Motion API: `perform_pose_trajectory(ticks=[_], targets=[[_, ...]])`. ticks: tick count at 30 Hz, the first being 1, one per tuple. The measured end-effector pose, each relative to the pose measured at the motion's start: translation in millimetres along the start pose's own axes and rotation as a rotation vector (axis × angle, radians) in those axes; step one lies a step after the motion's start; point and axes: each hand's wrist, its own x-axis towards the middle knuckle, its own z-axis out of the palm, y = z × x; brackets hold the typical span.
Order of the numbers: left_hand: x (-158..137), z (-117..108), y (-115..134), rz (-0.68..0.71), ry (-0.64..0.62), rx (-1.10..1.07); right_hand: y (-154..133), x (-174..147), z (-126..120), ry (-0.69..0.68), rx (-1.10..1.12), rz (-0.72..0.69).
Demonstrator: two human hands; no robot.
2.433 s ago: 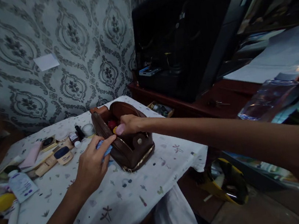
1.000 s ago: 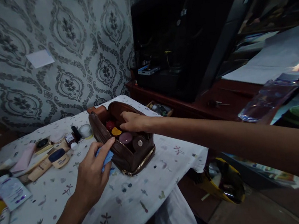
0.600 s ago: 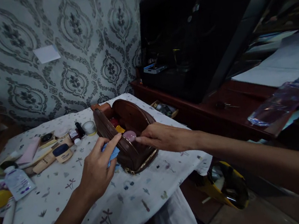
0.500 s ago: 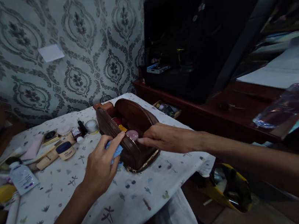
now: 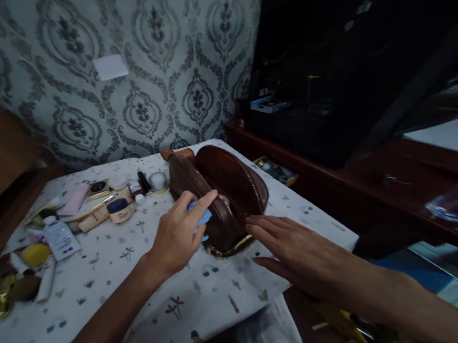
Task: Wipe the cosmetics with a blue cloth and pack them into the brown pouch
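A brown zippered bag (image 5: pixel 191 191) stands unzipped on the patterned tablecloth, its lid side leaning to the right. My left hand (image 5: pixel 182 232) grips the bag's left wall, with its index finger on the zipper edge. A crumpled blue cloth (image 5: pixel 202 216) is held under those fingers, against the bag's side. At the bag's near right corner is my right hand (image 5: pixel 287 240), fingers stretched out and thumb apart, holding nothing. Its fingertips are at the bag's front zipper edge; I cannot tell whether they touch. A bit of something pink shows inside the bag beside my left fingertip.
Cosmetics lie to the left: a blue-lidded jar (image 5: pixel 119 211), a white bottle (image 5: pixel 60 238), a glass jar (image 5: pixel 158 182) and several tubes. A dark television (image 5: pixel 325 67) stands on a red-brown cabinet (image 5: pixel 314 202) to the right. The tablecloth's (image 5: pixel 149 330) near edge hangs down.
My right hand has drawn back from the bag's opening toward me, and its fingers have straightened. My left hand keeps its hold on the bag and cloth. The view has turned left.
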Motion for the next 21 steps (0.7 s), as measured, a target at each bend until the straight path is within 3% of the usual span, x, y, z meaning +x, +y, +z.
perform_pose_trajectory(ticks=[9, 16, 18, 21], targets=[[-32, 1, -17, -0.196, -0.118, -0.164, -5, 12, 12, 0.317, -0.017, 0.005], [-86, 6, -64, -0.292, -0.305, 0.012, -23, 24, 20, 0.592, 0.081, 0.054], [-97, 7, -78, -0.329, -0.319, 0.068, -30, 25, 21, 0.664, 0.098, 0.085], [-108, 6, -94, -0.376, -0.293, 0.108, -44, 29, 23, 0.663, 0.181, 0.057]])
